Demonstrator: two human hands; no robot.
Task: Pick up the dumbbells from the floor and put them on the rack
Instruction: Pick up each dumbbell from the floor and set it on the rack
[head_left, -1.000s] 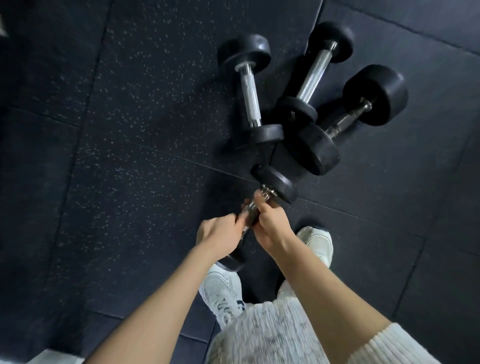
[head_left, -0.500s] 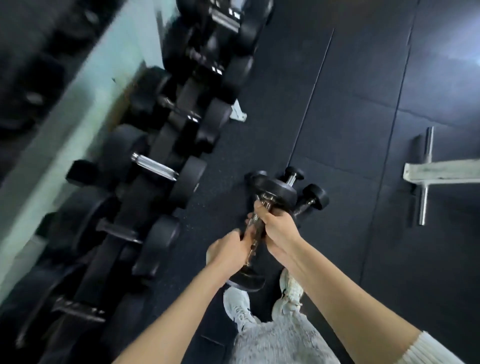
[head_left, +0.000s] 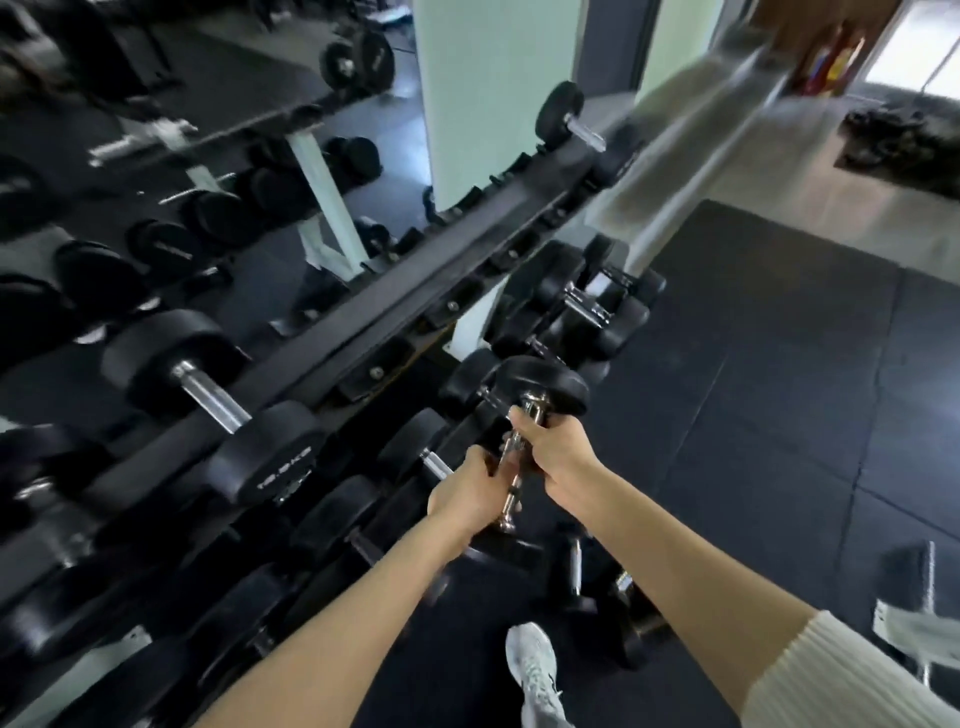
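Observation:
I hold a black dumbbell (head_left: 540, 387) with a chrome handle almost upright in front of me. My left hand (head_left: 467, 491) grips the lower part of the handle and my right hand (head_left: 553, 452) grips the upper part, just under the top head. The lower head is mostly hidden behind my left wrist. The black tiered rack (head_left: 363, 317) runs diagonally from lower left to upper right, close to the left of the dumbbell. More dumbbells (head_left: 576, 566) lie on the floor below my hands.
The rack's tiers carry several black dumbbells, a large one (head_left: 208, 389) at left. A mirror behind repeats them. A white bench frame (head_left: 670, 176) rises at upper right, another bench (head_left: 914, 618) sits at right. My shoe (head_left: 535, 670) stands on black rubber flooring.
I have lifted the dumbbell from the floor and turned toward the rack. The view swung from the floor up to the rack. Both hands keep their grip on the handle.

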